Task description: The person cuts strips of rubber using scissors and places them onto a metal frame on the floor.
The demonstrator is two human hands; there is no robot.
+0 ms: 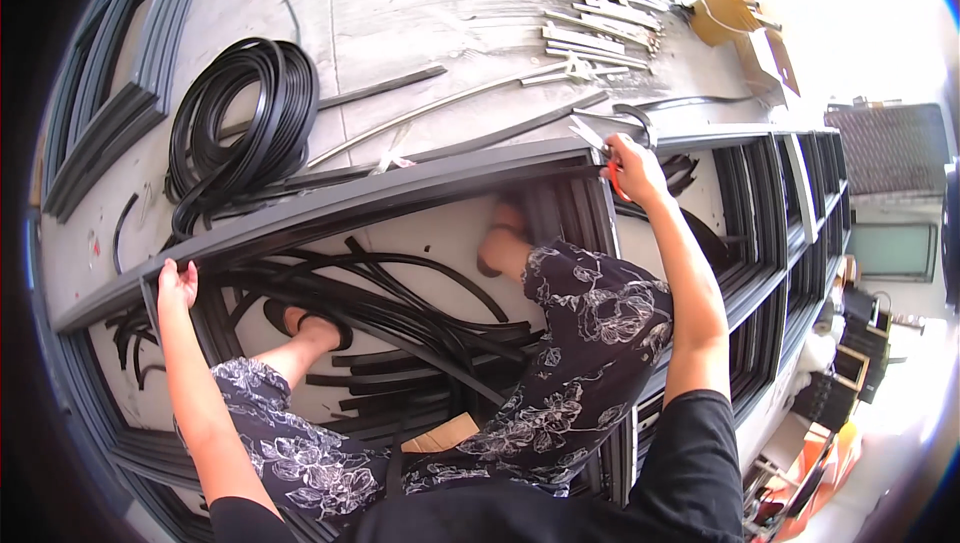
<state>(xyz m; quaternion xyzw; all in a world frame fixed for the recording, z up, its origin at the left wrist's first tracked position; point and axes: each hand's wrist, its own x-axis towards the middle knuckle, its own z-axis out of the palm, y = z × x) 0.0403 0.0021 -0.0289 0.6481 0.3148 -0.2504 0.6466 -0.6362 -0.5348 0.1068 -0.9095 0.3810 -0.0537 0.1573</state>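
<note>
My right hand (637, 171) is closed around a pair of scissors (614, 179) with orange-red handles. Their blades stand apart over the far bar of a large dark grey metal frame (400, 171), near its right corner. At the left end of the same bar, my left hand (178, 286) has its fingers pinched together at the bar's edge. What they pinch is too small to make out. A black strip (400, 205) runs along the inner side of the bar between my hands. Inside the frame lie loose black rubber strips (400, 288), between and around my feet.
A coil of black rubber strip (290, 93) lies on the floor beyond the frame. Farther off are several light metal bars (600, 18), a yellow bucket (722, 13) and a cardboard box (768, 65). More frames (790, 233) are stacked at the right, others (110, 133) at the far left.
</note>
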